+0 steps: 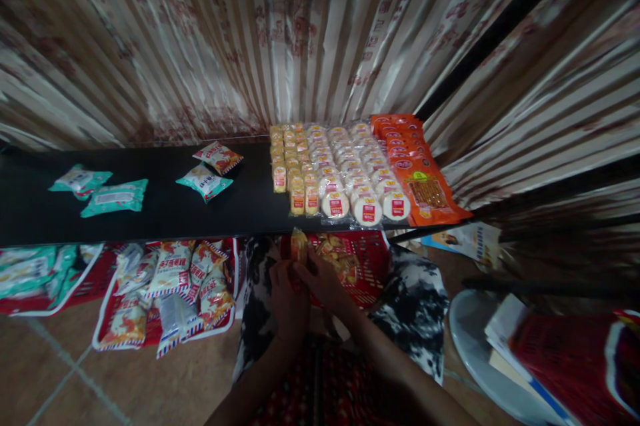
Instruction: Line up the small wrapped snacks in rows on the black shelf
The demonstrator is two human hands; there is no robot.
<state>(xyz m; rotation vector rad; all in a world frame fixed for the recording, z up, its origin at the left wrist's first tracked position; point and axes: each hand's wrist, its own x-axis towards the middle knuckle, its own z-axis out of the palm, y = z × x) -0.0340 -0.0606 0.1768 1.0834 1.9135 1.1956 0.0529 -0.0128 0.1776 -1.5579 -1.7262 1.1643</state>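
Nearest to me are the person's two bare forearms (367,333), above a red patterned garment (330,386). I take the hands as the middle of a clock, with 12 straight ahead. Left hand (289,286) and right hand (323,279) come together between the knees, just before the edge of a black counter (165,225). Right hand is closed by its fingers on the lower part of a small yellow packet (299,245), which stands upright; left hand is curled beside it, but I cannot tell if it also grips.

Under the hands, toward 3 o'clock, a red basket (373,279) contains similar packets. On the counter, at 12 o'clock, yellow packets (297,196) lie in overlapping rows. At 1 o'clock, touching these, are rows of round white biscuits (367,211) in clear wrappers, and toward 2 o'clock a row of orange bags (425,189). Two loose packets (205,181) touch each other at 11 o'clock, and teal packets (116,198) lie at 10. At 9 o'clock, below the counter, a white-rimmed basket (95,331) is full of bigger bags (173,266). Behind everything hangs a pleated curtain (310,39).
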